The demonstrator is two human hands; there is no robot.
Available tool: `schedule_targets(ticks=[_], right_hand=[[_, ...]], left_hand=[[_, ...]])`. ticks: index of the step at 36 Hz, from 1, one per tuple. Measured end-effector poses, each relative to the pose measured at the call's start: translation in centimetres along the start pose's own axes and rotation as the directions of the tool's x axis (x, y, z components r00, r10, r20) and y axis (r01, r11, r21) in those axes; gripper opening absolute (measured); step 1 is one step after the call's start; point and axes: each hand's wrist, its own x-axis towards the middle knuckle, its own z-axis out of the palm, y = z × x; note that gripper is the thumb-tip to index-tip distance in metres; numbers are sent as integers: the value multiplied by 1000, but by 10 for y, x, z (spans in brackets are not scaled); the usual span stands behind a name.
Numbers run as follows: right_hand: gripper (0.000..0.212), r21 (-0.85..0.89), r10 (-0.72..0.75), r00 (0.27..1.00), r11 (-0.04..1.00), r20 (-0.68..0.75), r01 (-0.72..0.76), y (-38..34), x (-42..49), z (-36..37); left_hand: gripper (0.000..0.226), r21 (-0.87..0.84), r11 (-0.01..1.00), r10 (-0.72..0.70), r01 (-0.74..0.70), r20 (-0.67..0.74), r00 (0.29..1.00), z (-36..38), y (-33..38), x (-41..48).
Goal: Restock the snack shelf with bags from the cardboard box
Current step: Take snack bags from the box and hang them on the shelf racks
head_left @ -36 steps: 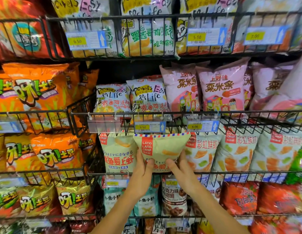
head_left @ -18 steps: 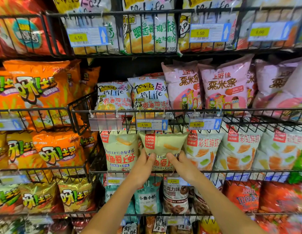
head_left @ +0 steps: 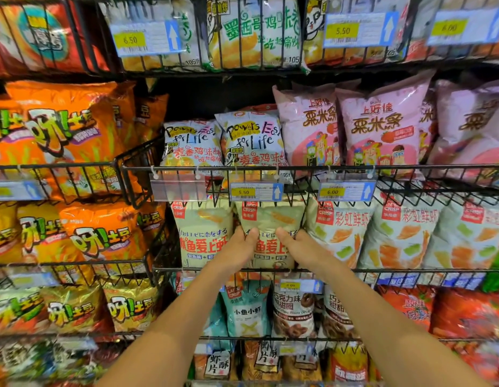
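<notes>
A pale green Lang Crisp snack bag (head_left: 270,219) stands upright inside the middle wire basket (head_left: 410,270), its top tucked under the price rail above. My left hand (head_left: 237,252) presses on its lower left side with the thumb on its face. My right hand (head_left: 301,248) holds its lower right side the same way. An identical green bag (head_left: 202,233) stands just to its left. The cardboard box is out of view.
White Lang Crisp shrimp bags (head_left: 340,236) fill the basket to the right. Orange potato stick bags (head_left: 100,233) sit in the left baskets. Pink corn stick bags (head_left: 379,129) and Powers Easy for Life bags (head_left: 251,141) stand one tier up. Price tags (head_left: 255,191) hang overhead.
Both hands have pushed the green bag back and up into the basket; its top now sits under the price rail. The camera has moved closer.
</notes>
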Motion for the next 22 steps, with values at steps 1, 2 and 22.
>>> schedule_targets(ticks=[1, 2, 22], right_hand=[[101, 3, -2, 1000, 1000, -1, 2, -2, -3, 0], [98, 4, -6, 1000, 1000, 2, 6, -4, -7, -1], [62, -34, -66, 998, 997, -1, 66, -11, -44, -6]], left_hand=[[64, -1, 1000, -11, 12, 2, 1000, 0, -2, 1], [65, 9, 1000, -24, 24, -1, 1000, 1, -4, 1], [49, -38, 998, 39, -41, -64, 997, -2, -1, -27]])
